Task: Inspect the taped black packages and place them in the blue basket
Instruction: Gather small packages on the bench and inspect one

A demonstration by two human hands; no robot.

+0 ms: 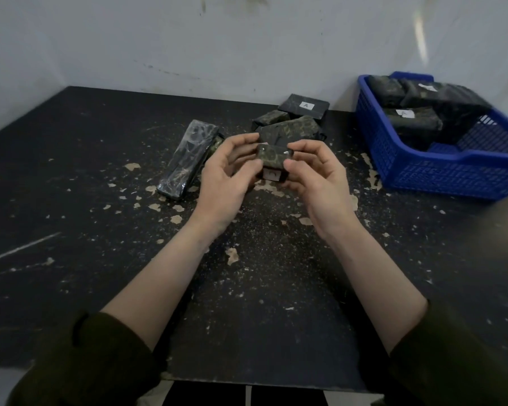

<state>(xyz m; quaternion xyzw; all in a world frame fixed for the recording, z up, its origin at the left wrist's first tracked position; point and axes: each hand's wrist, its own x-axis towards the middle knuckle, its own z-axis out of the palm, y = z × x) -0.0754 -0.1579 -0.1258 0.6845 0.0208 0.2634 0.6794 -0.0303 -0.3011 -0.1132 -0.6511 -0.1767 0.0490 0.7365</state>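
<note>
Both hands pinch one taped black package (273,163) by its ends, the left hand (223,174) and right hand (314,174) curled around it above the middle of the table (100,200). At least four loose packages (289,130) lie on the table just behind. The blue basket (452,177) on the right holds about four stacked packages (412,120); their exact number cannot be told.

Letter A on back package (303,109)
</note>
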